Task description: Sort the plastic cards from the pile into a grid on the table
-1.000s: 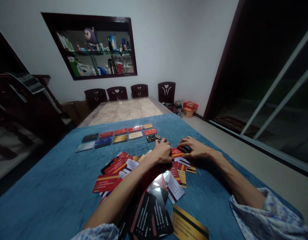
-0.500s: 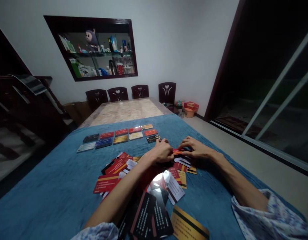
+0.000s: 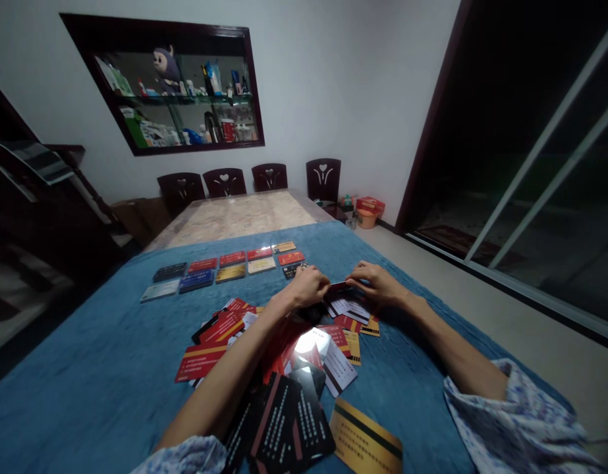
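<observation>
Between my two hands a dark red card is tilted up, seen nearly edge-on. My left hand is closed at its left end, fingers curled and partly hidden. My right hand pinches the right end between thumb and fingers. Below them lies a loose heap of cards: white cards, a red card with a yellow stripe, black cards and a gold card. Beyond my left hand stand two rows of neat card stacks, among them a blue stack and a gold stack.
A blue cloth covers the near part of the table; the marble-like tabletop shows beyond it. Several dark chairs stand at the far end. A wall niche with shelves is behind, and a glass sliding door is at right.
The red card between my hands has turned from showing its striped face to nearly edge-on. My hands stay close together around it. The whole view has shifted slightly.
</observation>
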`<state>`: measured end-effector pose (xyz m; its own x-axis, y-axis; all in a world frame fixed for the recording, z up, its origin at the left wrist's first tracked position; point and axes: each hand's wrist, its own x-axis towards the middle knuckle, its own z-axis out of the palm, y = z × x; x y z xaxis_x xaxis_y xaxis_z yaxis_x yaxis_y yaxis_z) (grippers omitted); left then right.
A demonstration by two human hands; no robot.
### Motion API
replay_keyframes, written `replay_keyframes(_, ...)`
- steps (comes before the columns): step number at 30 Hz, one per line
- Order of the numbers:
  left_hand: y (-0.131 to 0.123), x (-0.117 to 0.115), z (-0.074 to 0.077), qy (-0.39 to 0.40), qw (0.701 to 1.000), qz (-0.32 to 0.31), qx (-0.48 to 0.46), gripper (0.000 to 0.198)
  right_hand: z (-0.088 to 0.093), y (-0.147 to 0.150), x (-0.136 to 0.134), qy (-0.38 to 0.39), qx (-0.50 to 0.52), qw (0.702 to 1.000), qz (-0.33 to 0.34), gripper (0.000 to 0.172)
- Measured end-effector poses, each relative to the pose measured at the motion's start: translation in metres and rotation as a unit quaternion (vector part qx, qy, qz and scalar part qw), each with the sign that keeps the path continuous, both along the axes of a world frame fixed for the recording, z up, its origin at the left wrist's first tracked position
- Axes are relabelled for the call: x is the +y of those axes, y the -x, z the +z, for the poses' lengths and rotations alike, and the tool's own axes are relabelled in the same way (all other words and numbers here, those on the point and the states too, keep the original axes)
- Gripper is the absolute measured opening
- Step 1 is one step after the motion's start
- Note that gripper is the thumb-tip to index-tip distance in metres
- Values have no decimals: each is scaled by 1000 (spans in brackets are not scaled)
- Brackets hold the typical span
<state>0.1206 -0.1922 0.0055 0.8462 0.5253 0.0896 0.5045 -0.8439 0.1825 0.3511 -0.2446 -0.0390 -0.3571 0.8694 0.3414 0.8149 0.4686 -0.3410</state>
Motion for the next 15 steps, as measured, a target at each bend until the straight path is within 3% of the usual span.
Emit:
replay_keyframes(10,-2,7,-16,-49,998,26,-29,31,-14,4,3,-52,19,997,-45,29)
replay_keyframes(15,-3,9,-22,-57,997,33,-39,30,-19,4,4,-64,23,996,-65,33)
